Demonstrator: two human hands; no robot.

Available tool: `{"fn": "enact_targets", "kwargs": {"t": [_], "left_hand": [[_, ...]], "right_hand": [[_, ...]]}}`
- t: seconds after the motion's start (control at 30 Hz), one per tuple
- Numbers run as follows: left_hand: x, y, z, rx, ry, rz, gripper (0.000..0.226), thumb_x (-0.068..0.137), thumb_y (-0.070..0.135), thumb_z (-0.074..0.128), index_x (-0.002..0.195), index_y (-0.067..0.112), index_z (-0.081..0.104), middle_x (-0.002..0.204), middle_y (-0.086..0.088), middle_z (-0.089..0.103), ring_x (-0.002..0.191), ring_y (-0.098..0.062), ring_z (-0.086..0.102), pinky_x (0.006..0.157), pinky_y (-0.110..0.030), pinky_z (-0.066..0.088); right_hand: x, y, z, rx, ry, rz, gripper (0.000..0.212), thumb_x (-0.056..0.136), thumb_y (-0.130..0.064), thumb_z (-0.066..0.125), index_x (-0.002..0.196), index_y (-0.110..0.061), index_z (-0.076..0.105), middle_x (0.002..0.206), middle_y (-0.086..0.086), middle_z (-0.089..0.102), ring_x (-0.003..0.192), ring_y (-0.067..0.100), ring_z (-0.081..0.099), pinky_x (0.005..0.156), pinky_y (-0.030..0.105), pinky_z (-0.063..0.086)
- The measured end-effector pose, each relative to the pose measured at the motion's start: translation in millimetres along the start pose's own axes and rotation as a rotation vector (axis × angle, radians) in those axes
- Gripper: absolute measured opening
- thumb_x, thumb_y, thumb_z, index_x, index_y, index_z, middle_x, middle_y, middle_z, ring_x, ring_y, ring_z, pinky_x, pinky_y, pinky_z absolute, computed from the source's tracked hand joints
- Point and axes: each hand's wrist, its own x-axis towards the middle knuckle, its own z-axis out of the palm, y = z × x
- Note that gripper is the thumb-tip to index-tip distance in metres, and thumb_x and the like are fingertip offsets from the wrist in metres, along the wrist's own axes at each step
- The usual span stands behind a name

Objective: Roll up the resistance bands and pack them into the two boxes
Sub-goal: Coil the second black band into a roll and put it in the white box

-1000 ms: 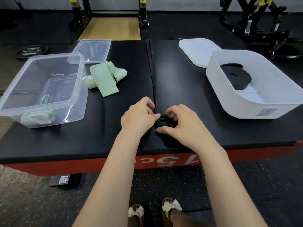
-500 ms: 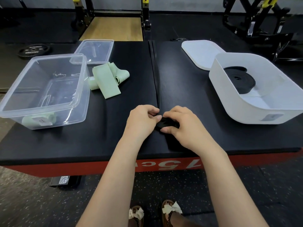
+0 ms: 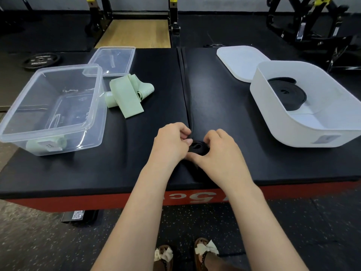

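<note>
A long black resistance band (image 3: 184, 81) runs straight down the middle of the black platform toward me. Its near end is wound into a small coil (image 3: 197, 147) that sits between my hands. My left hand (image 3: 170, 141) pinches the coil from the left and my right hand (image 3: 219, 151) cups it from the right. The white box (image 3: 304, 132) at the right holds one rolled black band (image 3: 287, 95). The clear box (image 3: 93, 106) at the left holds a rolled green band (image 3: 46, 144). Loose green bands (image 3: 127, 94) lie beside it.
A clear lid (image 3: 113, 59) lies behind the clear box and a white lid (image 3: 240, 61) behind the white box. The platform's red front edge (image 3: 199, 196) is close to me. Gym racks, a weight plate (image 3: 40, 60) and a wooden floor panel lie beyond.
The coil between my hands has grown a little as both hands turned it, and the hands have edged forward along the band.
</note>
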Motion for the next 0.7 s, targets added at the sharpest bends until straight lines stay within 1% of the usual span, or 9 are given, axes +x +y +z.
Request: {"fn": "enact_targets", "kwargs": {"t": [0.07, 0.17, 0.27, 0.33, 0.4, 0.5, 0.53, 0.6, 0.7], "left_hand": [[-1, 0, 0, -0.009, -0.003, 0.0, 0.021, 0.087, 0.015, 0.064, 0.108, 0.02, 0.064, 0.095, 0.009, 0.059, 0.096, -0.011, 0.06, 0.091, -0.027, 0.048], [-2, -1, -1, -0.047, -0.001, -0.007, 0.025, 0.087, 0.016, 0.065, 0.111, 0.023, 0.061, 0.094, 0.011, 0.057, 0.097, -0.011, 0.059, 0.09, -0.027, 0.048], [-2, -5, -2, -0.069, 0.0, -0.008, 0.029, 0.086, 0.019, 0.066, 0.114, 0.024, 0.06, 0.095, 0.009, 0.059, 0.094, -0.01, 0.059, 0.088, -0.025, 0.047], [-3, -6, -3, -0.087, -0.003, -0.012, 0.027, 0.085, 0.02, 0.068, 0.112, 0.023, 0.063, 0.096, 0.007, 0.061, 0.093, -0.01, 0.06, 0.087, -0.023, 0.047], [-2, -7, -4, -0.09, 0.002, -0.009, 0.023, 0.084, 0.021, 0.069, 0.107, 0.022, 0.066, 0.094, 0.007, 0.063, 0.09, -0.009, 0.061, 0.083, -0.02, 0.046], [-1, -8, -6, -0.078, 0.036, 0.003, 0.013, 0.083, 0.023, 0.069, 0.096, 0.019, 0.068, 0.088, 0.007, 0.064, 0.083, -0.007, 0.058, 0.07, -0.013, 0.043], [0, -7, -7, -0.062, 0.047, 0.007, 0.012, 0.083, 0.023, 0.07, 0.094, 0.019, 0.067, 0.089, 0.007, 0.063, 0.082, -0.008, 0.058, 0.069, -0.015, 0.043], [0, -5, -6, -0.026, 0.054, 0.022, 0.018, 0.082, 0.021, 0.07, 0.098, 0.02, 0.063, 0.098, 0.006, 0.062, 0.085, -0.011, 0.058, 0.076, -0.023, 0.046], [1, -2, -4, 0.009, 0.042, 0.029, 0.037, 0.083, 0.016, 0.069, 0.117, 0.023, 0.058, 0.11, 0.006, 0.061, 0.094, -0.017, 0.061, 0.091, -0.033, 0.048]], "right_hand": [[0, -6, 5, -0.041, 0.031, -0.013, 0.045, 0.078, -0.053, 0.065, 0.087, -0.017, 0.039, 0.09, -0.006, 0.039, 0.086, 0.012, 0.039, 0.071, 0.024, 0.03], [1, -8, 9, -0.018, 0.042, -0.035, 0.038, 0.084, -0.044, 0.064, 0.089, -0.017, 0.038, 0.092, -0.005, 0.037, 0.087, 0.012, 0.037, 0.071, 0.021, 0.027], [5, -4, 8, 0.017, 0.011, -0.065, 0.034, 0.083, -0.039, 0.067, 0.09, -0.014, 0.046, 0.092, -0.005, 0.037, 0.086, 0.011, 0.036, 0.07, 0.019, 0.025], [9, 0, 7, 0.026, -0.018, -0.097, 0.034, 0.082, -0.038, 0.07, 0.099, -0.011, 0.056, 0.093, -0.007, 0.038, 0.088, 0.01, 0.036, 0.071, 0.017, 0.024], [13, 3, 5, 0.037, -0.057, -0.123, 0.039, 0.081, -0.037, 0.071, 0.109, -0.011, 0.06, 0.095, -0.009, 0.039, 0.09, 0.009, 0.035, 0.075, 0.017, 0.025], [16, 7, 2, 0.063, -0.127, -0.156, 0.044, 0.082, -0.034, 0.07, 0.121, -0.017, 0.059, 0.098, -0.011, 0.041, 0.095, 0.009, 0.036, 0.085, 0.02, 0.03], [17, 7, 0, 0.071, -0.151, -0.167, 0.045, 0.083, -0.034, 0.069, 0.124, -0.018, 0.058, 0.1, -0.012, 0.042, 0.098, 0.008, 0.036, 0.09, 0.022, 0.031], [18, 8, -3, 0.072, -0.187, -0.178, 0.048, 0.085, -0.034, 0.067, 0.129, -0.021, 0.055, 0.107, -0.012, 0.046, 0.104, 0.009, 0.037, 0.097, 0.024, 0.028], [16, 7, -3, 0.048, -0.194, -0.17, 0.05, 0.088, -0.037, 0.063, 0.134, -0.023, 0.051, 0.121, -0.009, 0.048, 0.115, 0.012, 0.038, 0.098, 0.025, 0.022]]}}
